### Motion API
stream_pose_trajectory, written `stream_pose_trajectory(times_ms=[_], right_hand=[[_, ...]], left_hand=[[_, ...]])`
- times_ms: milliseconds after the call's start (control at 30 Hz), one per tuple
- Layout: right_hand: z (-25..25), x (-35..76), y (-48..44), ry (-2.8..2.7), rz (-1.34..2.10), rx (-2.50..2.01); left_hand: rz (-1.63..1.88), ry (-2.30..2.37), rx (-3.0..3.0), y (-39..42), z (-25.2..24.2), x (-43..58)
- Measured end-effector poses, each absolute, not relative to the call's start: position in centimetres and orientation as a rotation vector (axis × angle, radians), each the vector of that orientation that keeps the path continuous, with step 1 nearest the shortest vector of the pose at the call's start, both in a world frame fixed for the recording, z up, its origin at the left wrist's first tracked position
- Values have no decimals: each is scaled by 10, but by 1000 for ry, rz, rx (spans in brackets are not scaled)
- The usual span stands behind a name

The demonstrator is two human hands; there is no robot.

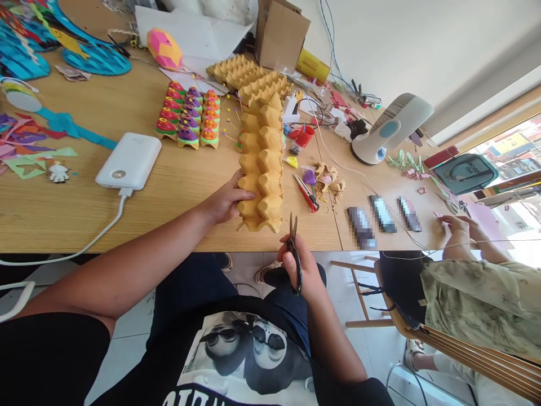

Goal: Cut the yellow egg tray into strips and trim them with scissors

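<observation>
My left hand [230, 198] grips the near left side of a yellow-brown egg carton strip [261, 163], its thumb on top. The strip is raised over the table's front edge, with two rows of cups and peaks. In my right hand [305, 262] is a pair of black-handled scissors [293, 234], blades slightly apart and pointing up. The blade tips are just right of the strip's near end, apart from it. Behind the strip lie larger egg carton pieces [247, 76]. Painted egg carton strips [192, 115] in red, purple and orange stand to the left.
A white power bank [129, 160] with a cable lies left. Right of the strip are a red utility knife [306, 193], carton scraps [329, 179], a small fan [393, 127] and several phones [382, 213]. Another person's hands [459, 228] work at the far right.
</observation>
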State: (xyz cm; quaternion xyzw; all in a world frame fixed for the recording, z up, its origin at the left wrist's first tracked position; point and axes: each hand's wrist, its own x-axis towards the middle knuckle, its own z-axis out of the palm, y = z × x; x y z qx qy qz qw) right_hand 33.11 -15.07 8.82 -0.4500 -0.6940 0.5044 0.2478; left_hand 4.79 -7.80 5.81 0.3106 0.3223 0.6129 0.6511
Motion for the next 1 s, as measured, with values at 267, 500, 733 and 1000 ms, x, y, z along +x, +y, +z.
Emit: stream_pose_trajectory(times_ms=[267,500,733,1000], right_hand=[[93,319,-127,-1972,1323,-1213],[92,318,-126,-1972,1325,-1231],[86,312,-123,-1923,1332,-1239],[82,308,-119,-1908,1366,-1226]], left_hand=[[1427,753,707,-74,54,48],[1417,765,749,-75,53,50],[1431,808,743,-74,52,50],[1434,827,764,-74,49,47]])
